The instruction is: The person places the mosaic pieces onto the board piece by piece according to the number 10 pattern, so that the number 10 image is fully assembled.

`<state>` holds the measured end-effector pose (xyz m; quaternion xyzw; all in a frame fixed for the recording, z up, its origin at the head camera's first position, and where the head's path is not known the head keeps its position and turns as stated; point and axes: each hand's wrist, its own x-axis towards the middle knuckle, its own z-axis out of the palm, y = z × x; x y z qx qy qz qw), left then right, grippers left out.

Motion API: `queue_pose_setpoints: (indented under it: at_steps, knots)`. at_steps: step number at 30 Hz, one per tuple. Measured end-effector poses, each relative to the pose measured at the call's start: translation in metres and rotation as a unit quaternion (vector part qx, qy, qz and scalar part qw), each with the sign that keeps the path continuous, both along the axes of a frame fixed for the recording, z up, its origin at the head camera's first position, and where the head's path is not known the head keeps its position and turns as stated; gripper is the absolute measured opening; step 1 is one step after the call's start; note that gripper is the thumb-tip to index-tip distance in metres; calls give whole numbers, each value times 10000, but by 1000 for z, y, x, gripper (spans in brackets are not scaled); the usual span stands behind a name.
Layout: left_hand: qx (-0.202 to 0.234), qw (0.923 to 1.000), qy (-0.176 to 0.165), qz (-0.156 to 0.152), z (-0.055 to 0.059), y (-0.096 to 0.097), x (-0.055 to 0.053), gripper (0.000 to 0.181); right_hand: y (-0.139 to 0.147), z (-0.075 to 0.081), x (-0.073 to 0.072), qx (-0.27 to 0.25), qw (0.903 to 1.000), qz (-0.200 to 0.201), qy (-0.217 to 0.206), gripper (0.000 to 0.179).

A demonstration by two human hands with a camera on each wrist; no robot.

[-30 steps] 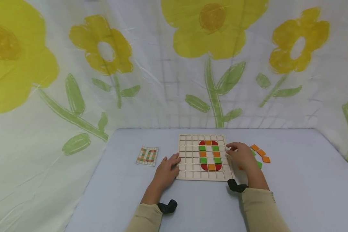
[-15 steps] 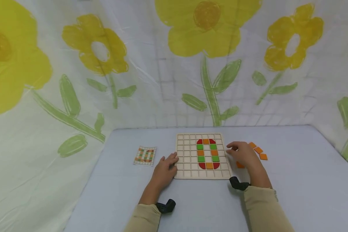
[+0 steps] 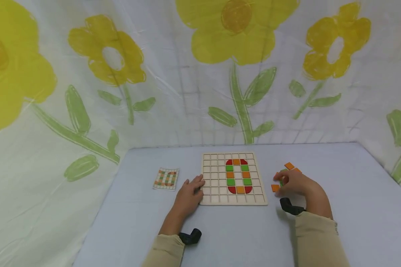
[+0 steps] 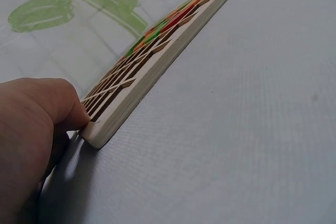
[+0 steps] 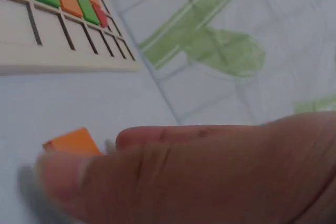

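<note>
A wooden grid board (image 3: pixel 214 189) lies flat on the table, with red, green and orange tiles forming an oblong ring in its cells. My left hand (image 3: pixel 188 196) rests at the board's left edge; in the left wrist view its thumb (image 4: pixel 68 103) touches the corner. Over the loose tiles right of the board is my right hand (image 3: pixel 295 182), fingers bent and thumb apart from them. An orange tile (image 3: pixel 275 188) lies beside that thumb; the right wrist view shows an orange tile (image 5: pixel 79 141) partly behind the thumb. The hand covers several tiles.
A small pattern card (image 3: pixel 166 179) with a coloured grid lies left of the board. Another orange tile (image 3: pixel 289 165) sits beyond my right hand. A white sheet printed with yellow flowers (image 3: pixel 237 37) hangs behind the table (image 3: pixel 240 230).
My right hand has moved from the board's right edge rightward and down over the loose tiles. The left hand stays at the board. The head view has shifted slightly.
</note>
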<state>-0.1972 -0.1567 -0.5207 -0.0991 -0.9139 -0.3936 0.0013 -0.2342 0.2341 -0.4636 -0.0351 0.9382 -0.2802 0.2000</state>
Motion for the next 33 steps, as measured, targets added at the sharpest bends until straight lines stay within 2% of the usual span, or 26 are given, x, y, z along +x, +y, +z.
queue_pose_setpoints:
  at_steps: [3,6,10,14,18,22,26,30,33]
  knots:
    - [35,10000,31,11,-1,0,0,40,-5,-4,-1,137,9998,164,42,44]
    - [49,10000,-2,55,-1,-1,0,40,-9,-6,-5,133,9999,13,70,36]
    - [55,10000,-38,71,-4,-3,1,40,-12,-11,-11,50,9996,-253,106,35]
    - [104,9999,17,-16,-4,-3,1,40,-14,-14,-12,9,9985,-402,379,39]
    - [65,9999,84,-29,-2,-2,0,40,-36,-9,-13,-327,9954,-463,766,39]
    - [0,9999,99,54,-2,5,-3,40,-75,-8,-20,-795,9919,64,984,36]
    - [49,10000,-27,39,-6,14,-4,40,-106,-15,-24,-1236,9867,736,756,32]
    - [41,10000,-36,0,-11,22,-6,40,-120,-18,-31,-1131,9872,941,618,28]
    - [53,10000,77,-15,-12,26,-8,40,-122,-17,-41,-828,9893,1038,604,27]
